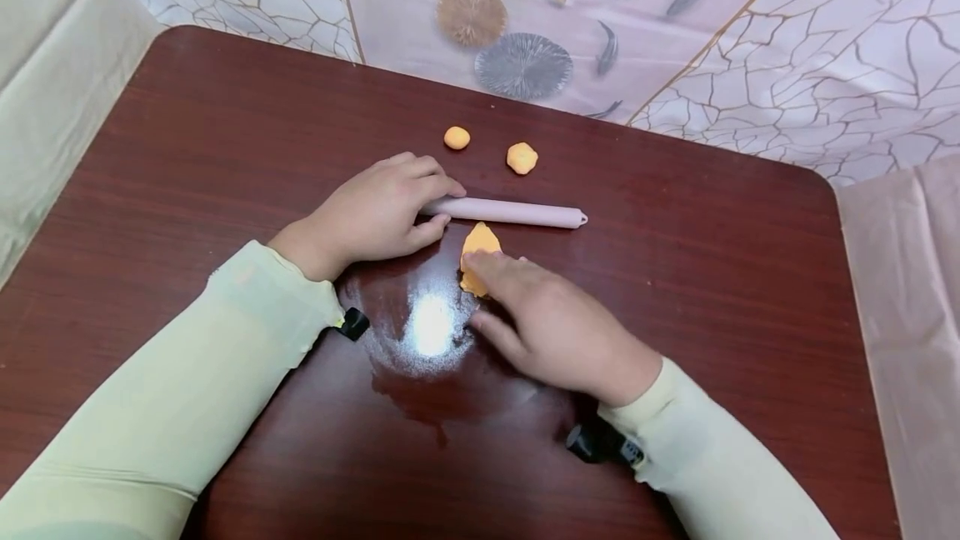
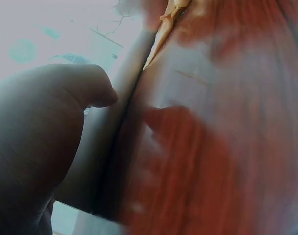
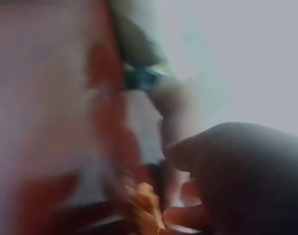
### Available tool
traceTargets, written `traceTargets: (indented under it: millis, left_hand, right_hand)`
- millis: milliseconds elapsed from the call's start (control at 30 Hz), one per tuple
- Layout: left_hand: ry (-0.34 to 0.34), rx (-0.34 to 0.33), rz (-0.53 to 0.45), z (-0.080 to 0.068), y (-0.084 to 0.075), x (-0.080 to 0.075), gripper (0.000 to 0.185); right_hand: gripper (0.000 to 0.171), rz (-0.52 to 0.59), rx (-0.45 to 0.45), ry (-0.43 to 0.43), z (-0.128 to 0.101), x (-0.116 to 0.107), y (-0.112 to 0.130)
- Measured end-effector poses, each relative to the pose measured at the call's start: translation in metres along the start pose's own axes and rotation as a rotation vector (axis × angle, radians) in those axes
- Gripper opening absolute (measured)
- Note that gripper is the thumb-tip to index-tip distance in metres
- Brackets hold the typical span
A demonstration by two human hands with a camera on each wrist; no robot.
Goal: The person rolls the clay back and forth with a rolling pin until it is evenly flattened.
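Just in front of the smooth pink rolling pin (image 1: pixel 504 212), a flattened, ragged-edged piece of orange dough (image 1: pixel 478 242) lies on the glossy dark wooden table (image 1: pixel 225 140), its near edge under the straight fingers of the right hand (image 1: pixel 551 323). Curled over the pin's left end, the left hand (image 1: pixel 375 211) grips it. Beyond the pin sit two small rounded dough balls (image 1: pixel 457 137), apart, and a floury patch (image 1: pixel 429 332) whitens the wood nearer the person.
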State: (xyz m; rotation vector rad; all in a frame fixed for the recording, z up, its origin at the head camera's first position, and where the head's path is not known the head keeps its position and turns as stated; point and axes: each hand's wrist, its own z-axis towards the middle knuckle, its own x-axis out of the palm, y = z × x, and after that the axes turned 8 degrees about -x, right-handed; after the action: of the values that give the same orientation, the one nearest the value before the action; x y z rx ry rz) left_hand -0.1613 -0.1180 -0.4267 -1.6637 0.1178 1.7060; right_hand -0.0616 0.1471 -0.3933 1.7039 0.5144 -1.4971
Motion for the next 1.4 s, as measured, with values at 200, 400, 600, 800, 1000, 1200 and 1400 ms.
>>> traceTargets:
  millis: [200, 400, 600, 800, 1000, 1200, 1400]
  left_hand:
    - [0.053, -0.036, 0.055, 0.001, -0.008, -0.005, 0.037]
    - [0.135, -0.107, 0.086, -0.002, -0.026, -0.011, 0.035]
    - [0.149, -0.111, 0.109, -0.018, -0.039, -0.009, 0.036]
    - [0.121, -0.115, 0.110, -0.033, -0.044, -0.008, 0.038]
    - [0.123, -0.120, 0.099, -0.040, -0.052, -0.009, 0.037]
    - [0.076, -0.105, 0.060, -0.052, -0.056, -0.009, 0.034]
    - [0.054, -0.071, 0.045, -0.059, -0.060, -0.008, 0.033]
  right_hand:
    - [0.056, -0.086, 0.099, -0.146, 0.017, -0.018, -0.046]
    - [0.059, -0.184, 0.118, -0.020, 0.020, -0.004, -0.058]
    - [0.054, -0.242, 0.067, -0.092, 0.003, 0.006, -0.044]
    - [0.053, -0.268, 0.023, -0.122, -0.012, 0.012, -0.031]
    - [0.055, -0.277, 0.023, -0.145, -0.022, 0.016, -0.021]
    - [0.056, -0.292, 0.043, -0.130, -0.032, 0.016, -0.009]
    - [0.057, -0.304, 0.056, -0.114, -0.042, 0.014, 0.002]
